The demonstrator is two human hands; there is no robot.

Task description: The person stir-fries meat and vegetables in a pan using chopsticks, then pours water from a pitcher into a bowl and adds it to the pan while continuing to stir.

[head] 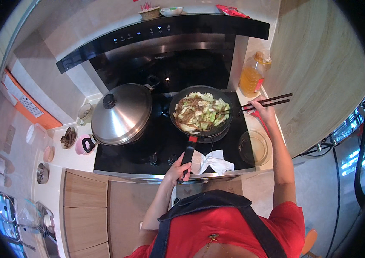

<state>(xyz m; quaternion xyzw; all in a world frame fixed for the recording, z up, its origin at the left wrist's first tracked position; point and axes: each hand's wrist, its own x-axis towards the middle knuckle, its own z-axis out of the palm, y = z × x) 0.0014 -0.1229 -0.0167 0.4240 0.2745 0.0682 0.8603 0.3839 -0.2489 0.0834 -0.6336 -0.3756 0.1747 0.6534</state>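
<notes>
My left hand (177, 169) is closed around the black and red handle of a frying pan (201, 133) on the right side of the cooktop (166, 151). Chopped cabbage with thin brown strips (202, 111) fills the pan. In my right hand (263, 108) is a pair of dark chopsticks (274, 99); their tips reach into the food at the pan's right side. A crumpled white paper towel (216, 162) lies on the cooktop just right of the pan handle. A large pan under a domed metal lid (124, 113) stands on the left side.
Right of the cooktop are an oil bottle (251, 77), a glass bowl (255, 148) and a red utensil (261, 122). On the left counter stand a pink bowl (82, 145), a dish of dark food (69, 138) and a cup (85, 111). A range hood (169, 29) is behind the pans.
</notes>
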